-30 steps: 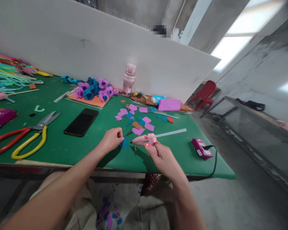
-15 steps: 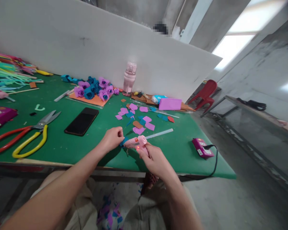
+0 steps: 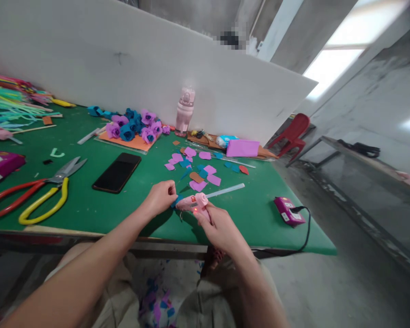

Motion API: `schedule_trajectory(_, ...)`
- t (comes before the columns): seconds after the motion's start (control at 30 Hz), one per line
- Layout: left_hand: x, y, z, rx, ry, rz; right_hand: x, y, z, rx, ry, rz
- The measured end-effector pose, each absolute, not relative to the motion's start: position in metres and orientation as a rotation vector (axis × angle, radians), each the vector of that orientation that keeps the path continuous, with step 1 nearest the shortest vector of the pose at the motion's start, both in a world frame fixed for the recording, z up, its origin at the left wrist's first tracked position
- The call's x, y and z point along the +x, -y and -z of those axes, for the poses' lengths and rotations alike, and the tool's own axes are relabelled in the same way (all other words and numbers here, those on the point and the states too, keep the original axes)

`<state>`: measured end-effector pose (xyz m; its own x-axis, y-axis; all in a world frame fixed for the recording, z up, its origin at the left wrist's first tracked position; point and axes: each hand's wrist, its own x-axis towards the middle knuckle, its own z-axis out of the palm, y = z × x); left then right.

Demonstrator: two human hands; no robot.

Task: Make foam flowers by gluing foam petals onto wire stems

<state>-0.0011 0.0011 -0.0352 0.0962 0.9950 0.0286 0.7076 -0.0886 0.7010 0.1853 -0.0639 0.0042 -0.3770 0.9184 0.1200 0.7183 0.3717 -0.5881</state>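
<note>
My right hand [image 3: 217, 223] is wrapped round the handle of a pink glue gun [image 3: 192, 203], whose small red light is lit. A clear glue stick [image 3: 227, 190] juts from the back of the gun. Between the pinched fingers of my left hand [image 3: 163, 196] is a small blue paper piece [image 3: 176, 201], right at the gun's nozzle. My fingers hide part of it, so its shape is unclear. Just beyond both hands lie loose purple, blue and brown paper petals [image 3: 198, 186].
On the green table [image 3: 99, 212] lie red-and-yellow-handled scissors [image 3: 56, 180], a black phone [image 3: 118, 172] and paper flowers [image 3: 133, 125]. A pink bottle [image 3: 185, 111] stands by the white board [image 3: 150, 59]. At right, a purple power socket block [image 3: 289, 212] has a black cord [image 3: 308, 230] plugged in.
The rear end of the glue stick has shifted slightly towards the gun. Both hands keep almost the same place, with the nozzle still at the blue paper.
</note>
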Motion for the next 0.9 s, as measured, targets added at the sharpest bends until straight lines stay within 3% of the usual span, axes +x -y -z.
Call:
schedule_trajectory(0.63,-0.004,-0.004,0.04,1.834,-1.606,-0.768,0.187,0.061,-0.001,-1.38,2.108,-0.776)
schedule_trajectory(0.9,-0.007,-0.004,0.043,1.43,-1.407,-0.911,0.214,0.055,-0.014,-1.253,1.533,-1.362)
